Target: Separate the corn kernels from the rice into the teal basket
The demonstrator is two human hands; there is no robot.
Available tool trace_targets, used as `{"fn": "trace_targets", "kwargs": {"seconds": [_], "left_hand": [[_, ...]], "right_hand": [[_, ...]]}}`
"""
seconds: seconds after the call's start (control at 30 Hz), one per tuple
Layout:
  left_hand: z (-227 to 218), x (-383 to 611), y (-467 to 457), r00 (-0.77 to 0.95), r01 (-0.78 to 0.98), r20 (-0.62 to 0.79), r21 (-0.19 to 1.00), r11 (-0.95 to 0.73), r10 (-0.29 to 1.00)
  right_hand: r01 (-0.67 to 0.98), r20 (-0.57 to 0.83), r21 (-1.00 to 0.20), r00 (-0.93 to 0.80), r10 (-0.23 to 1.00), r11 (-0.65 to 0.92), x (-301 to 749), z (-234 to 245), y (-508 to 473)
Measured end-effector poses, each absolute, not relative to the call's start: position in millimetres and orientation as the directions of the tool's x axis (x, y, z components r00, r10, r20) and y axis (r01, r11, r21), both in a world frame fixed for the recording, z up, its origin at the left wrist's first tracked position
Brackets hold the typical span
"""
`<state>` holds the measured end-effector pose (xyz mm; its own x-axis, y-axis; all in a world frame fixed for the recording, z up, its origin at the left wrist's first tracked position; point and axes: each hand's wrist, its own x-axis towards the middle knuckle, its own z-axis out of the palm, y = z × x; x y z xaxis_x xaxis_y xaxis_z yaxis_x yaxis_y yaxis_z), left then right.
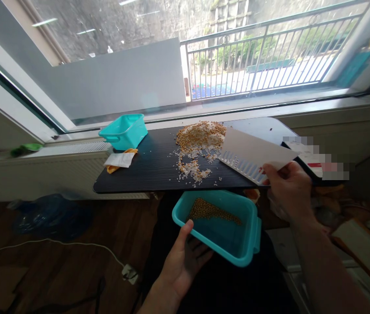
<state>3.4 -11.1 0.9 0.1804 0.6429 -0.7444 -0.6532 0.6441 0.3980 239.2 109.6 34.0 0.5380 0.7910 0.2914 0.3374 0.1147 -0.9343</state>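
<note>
My left hand point(183, 255) grips the near rim of a turquoise plastic basin point(219, 248), thumb over the edge and fingers underneath. Soybeans point(206, 209) lie along the far side of its floor. The basin is held below the front edge of a dark tabletop point(152, 170). My right hand point(288, 185) pinches a flat white sheet point(257, 146) with a row of slots along its near edge. The sheet's left end touches or nearly touches a pile of soybeans mixed with white grains point(201, 135). A smaller scatter of white grains and beans point(193, 170) reaches toward the front edge.
A second turquoise basin point(124, 133) stands at the tabletop's left end, beside a white packet on an orange cloth-like piece point(119, 160). A window with a sill borders the back. A power strip with a cable point(129, 274) and a large blue water bottle point(52, 216) lie on the floor.
</note>
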Motion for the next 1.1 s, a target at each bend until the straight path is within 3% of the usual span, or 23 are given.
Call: {"fn": "trace_targets", "kwargs": {"seconds": [0.17, 0.33, 0.5, 0.83, 1.1], "left_hand": [[-0.9, 3.8, -10.3, 0.191, -0.649, -0.747, 0.392, 0.653, 0.637], [-2.8, 1.0, -9.3, 0.217, -0.641, -0.727, 0.398, 0.657, 0.652], [-3.8, 0.5, -10.0, 0.213, -0.647, -0.728, 0.394, 0.653, 0.651], [-0.7, 4.0, -10.3, 0.191, -0.653, -0.739, 0.396, 0.646, 0.646], [-3.1, 2.1, -10.2, 0.197, -0.649, -0.748, 0.385, 0.656, 0.634]], "right_hand": [[0.262, 0.228, -0.961, 0.581, 0.781, 0.086, 243.8, 41.0, 100.6], [0.081, 0.116, -0.993, 0.397, 0.91, 0.091, 231.9, 45.1, 82.6], [0.119, 0.115, -0.989, 0.299, 0.947, 0.082, 235.7, 42.0, 78.2], [0.212, 0.149, -0.976, 0.532, 0.833, 0.039, 250.0, 47.6, 106.2], [0.1, 0.15, -0.988, 0.405, 0.902, 0.119, 222.5, 39.1, 109.1]]}}
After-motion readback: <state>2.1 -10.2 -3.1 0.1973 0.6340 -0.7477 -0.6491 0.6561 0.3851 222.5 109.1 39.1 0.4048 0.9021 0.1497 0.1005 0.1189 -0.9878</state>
